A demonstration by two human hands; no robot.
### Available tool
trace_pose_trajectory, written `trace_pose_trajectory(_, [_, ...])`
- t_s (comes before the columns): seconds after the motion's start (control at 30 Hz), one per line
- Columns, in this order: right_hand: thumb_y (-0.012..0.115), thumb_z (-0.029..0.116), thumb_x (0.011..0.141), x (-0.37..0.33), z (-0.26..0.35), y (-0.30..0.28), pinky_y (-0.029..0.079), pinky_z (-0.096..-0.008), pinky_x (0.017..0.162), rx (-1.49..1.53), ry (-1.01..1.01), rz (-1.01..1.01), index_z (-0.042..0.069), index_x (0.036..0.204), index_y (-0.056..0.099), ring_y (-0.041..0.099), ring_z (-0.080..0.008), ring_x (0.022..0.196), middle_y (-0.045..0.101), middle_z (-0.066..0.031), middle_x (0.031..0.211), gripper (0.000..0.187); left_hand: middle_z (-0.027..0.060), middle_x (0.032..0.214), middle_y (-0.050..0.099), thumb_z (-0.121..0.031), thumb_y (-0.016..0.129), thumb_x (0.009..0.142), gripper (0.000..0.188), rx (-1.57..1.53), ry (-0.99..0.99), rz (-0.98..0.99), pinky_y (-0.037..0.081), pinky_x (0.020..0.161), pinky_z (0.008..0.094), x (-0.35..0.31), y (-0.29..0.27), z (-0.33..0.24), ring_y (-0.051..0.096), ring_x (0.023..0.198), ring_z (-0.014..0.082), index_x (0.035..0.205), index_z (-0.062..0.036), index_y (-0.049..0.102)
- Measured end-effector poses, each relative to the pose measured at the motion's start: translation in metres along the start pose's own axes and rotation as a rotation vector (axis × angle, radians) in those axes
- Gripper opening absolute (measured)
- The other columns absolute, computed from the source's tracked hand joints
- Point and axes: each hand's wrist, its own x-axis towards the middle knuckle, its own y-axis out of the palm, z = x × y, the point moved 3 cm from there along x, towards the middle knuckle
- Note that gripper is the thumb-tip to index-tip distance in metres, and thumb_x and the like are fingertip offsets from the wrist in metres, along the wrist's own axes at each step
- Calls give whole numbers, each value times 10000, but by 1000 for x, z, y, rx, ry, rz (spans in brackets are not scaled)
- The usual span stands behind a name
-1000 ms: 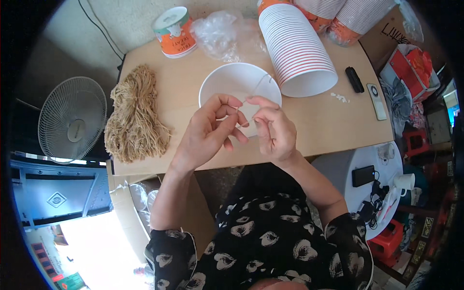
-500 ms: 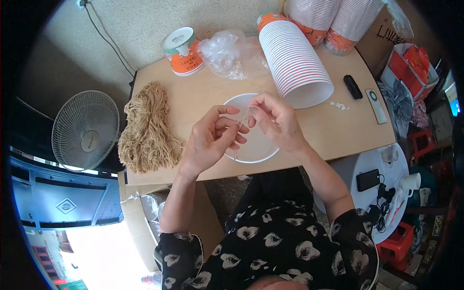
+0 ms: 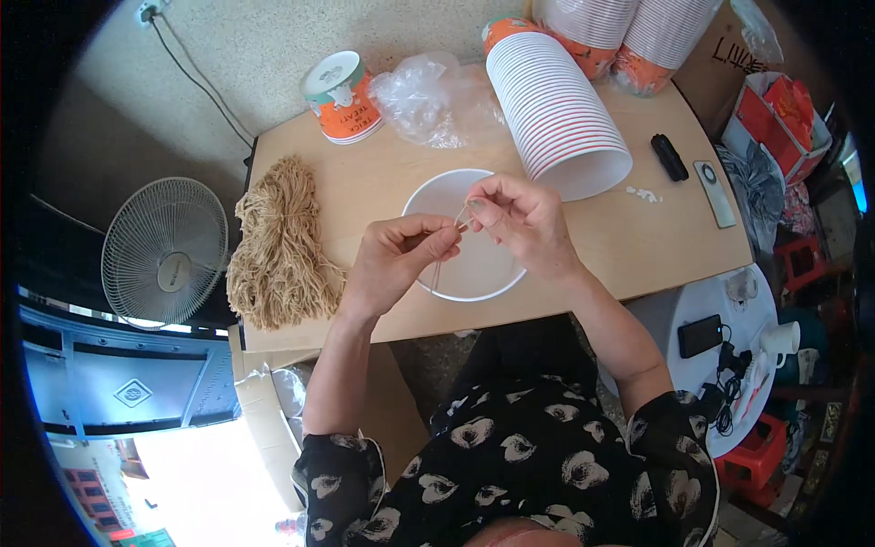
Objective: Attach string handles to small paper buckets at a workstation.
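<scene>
A thin beige cord (image 3: 437, 274) runs between my two hands, a loop of it showing at the fingertips and loose ends dangling below. My left hand (image 3: 390, 260) pinches it between thumb and forefinger, the other fingers curled in. At the upper end of the loop, the thumb and forefinger of my right hand (image 3: 530, 226) are closed on the cord too. Both hands are above a white paper bucket (image 3: 481, 272), whose rim and inside show between them. Whether the cord is knotted is too small to tell.
Left on the table (image 3: 365, 178) lies a bundle of beige cords (image 3: 284, 246). Behind are an orange lidded bucket (image 3: 348, 114), clear plastic bags (image 3: 433, 100) and a nested stack of white buckets (image 3: 556, 109). A black object (image 3: 669, 159) lies at right; a fan (image 3: 169, 251) stands left.
My left fingers, spread before, have drawn together into a pinch on the cord. My right hand has stayed close by, still pinching. The bucket sits slightly further left.
</scene>
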Motion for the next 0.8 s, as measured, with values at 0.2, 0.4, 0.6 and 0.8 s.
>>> trace_pose_trajectory(0.2, [634, 103, 983, 2, -4, -1, 470, -213, 628, 77, -3, -14, -24, 1026, 645, 597, -68, 750, 661, -42, 887, 134, 63, 937, 731, -162, 690, 970, 250, 22, 36, -1, 553, 779, 248, 4, -7, -6, 672, 832, 108, 1138, 21, 720])
trace_pose_trajectory(0.4, [623, 116, 978, 2, -3, -3, 464, -215, 623, 20, -16, -5, -13, 997, 637, 593, -65, 755, 654, -37, 872, 131, 48, 948, 736, -140, 690, 965, 216, 20, -34, 8, 530, 753, 244, 3, -8, -9, 657, 812, 88, 1116, 11, 725])
trace_pose_trajectory(0.6, [648, 125, 963, 9, -3, 0, 449, -197, 572, 11, 145, -18, -2, 978, 667, 594, -47, 715, 660, -25, 837, 130, 55, 950, 718, -63, 717, 931, 162, 75, 146, -61, 551, 774, 243, -2, -1, -1, 661, 823, 97, 1079, 4, 724])
trace_pose_trajectory(0.8, [673, 99, 941, 15, -12, 1, 417, -185, 501, 32, 249, 63, -7, 959, 699, 569, -32, 600, 670, -25, 744, 110, 30, 919, 693, 14, 722, 901, 160, 219, 348, -259, 541, 728, 238, -2, 11, -4, 656, 823, 93, 1060, 1, 712])
